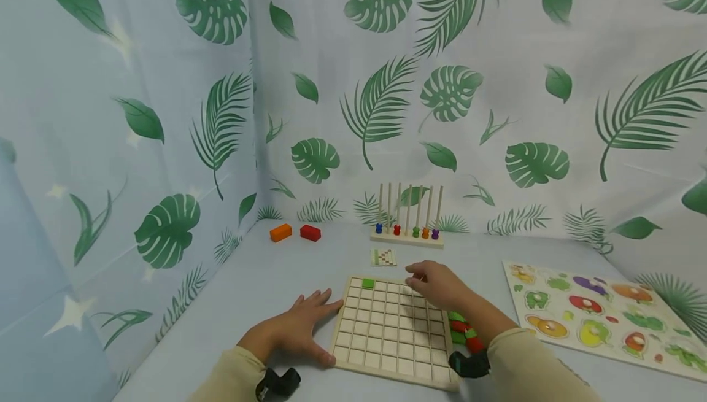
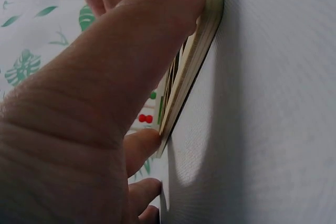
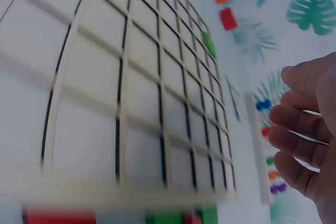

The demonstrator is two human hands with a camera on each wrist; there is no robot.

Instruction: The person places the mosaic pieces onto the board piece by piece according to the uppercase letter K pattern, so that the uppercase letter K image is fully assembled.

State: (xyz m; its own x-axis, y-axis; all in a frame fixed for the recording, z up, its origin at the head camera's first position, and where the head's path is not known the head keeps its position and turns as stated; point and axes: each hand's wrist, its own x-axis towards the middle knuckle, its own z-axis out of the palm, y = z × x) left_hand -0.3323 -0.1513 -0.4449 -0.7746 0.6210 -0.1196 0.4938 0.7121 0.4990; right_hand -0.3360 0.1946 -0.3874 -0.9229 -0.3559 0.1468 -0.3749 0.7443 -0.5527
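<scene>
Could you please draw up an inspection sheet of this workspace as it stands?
Surface: pale blue cloth-covered table.
Job's things: wooden grid board, one green tile in its far row; red and green tiles beside its right edge.
Clutter: orange block, red block, bead rack, pattern card, fruit puzzle.
Grippers: left hand flat, fingers against the board's left edge; right hand over the board's far right part, fingers curled, hold unclear.
Cables: nothing seen.
Surroundings: leaf-print cloth backdrop on the left and far sides.
</scene>
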